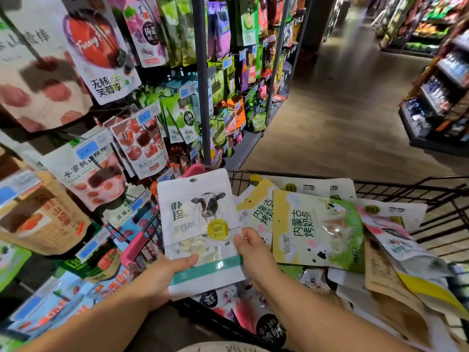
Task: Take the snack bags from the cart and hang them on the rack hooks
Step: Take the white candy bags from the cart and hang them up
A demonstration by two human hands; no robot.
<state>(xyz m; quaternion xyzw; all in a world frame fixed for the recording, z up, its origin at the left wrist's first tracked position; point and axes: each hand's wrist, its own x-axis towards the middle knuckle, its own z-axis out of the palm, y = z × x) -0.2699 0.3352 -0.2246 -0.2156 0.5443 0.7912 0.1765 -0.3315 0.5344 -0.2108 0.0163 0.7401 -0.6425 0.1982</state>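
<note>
A white snack bag with a cow picture (pixel 200 219) is held upright over the near left corner of the cart (pixel 431 189). My left hand (pixel 165 275) grips its bottom left edge, thumb on the front. My right hand (pixel 253 252) pinches its right edge. The cart is piled with several more snack bags, among them a yellow-green bag (pixel 317 229) lying just right of my right hand. The rack (pixel 203 80) on the left carries many hanging bags on hooks.
The rack of hanging bags runs along the left, close to the cart's pink-cornered side (pixel 134 245). An aisle with a wooden floor (pixel 342 110) opens ahead and to the right. Shelves of goods (pixel 436 97) stand at the far right.
</note>
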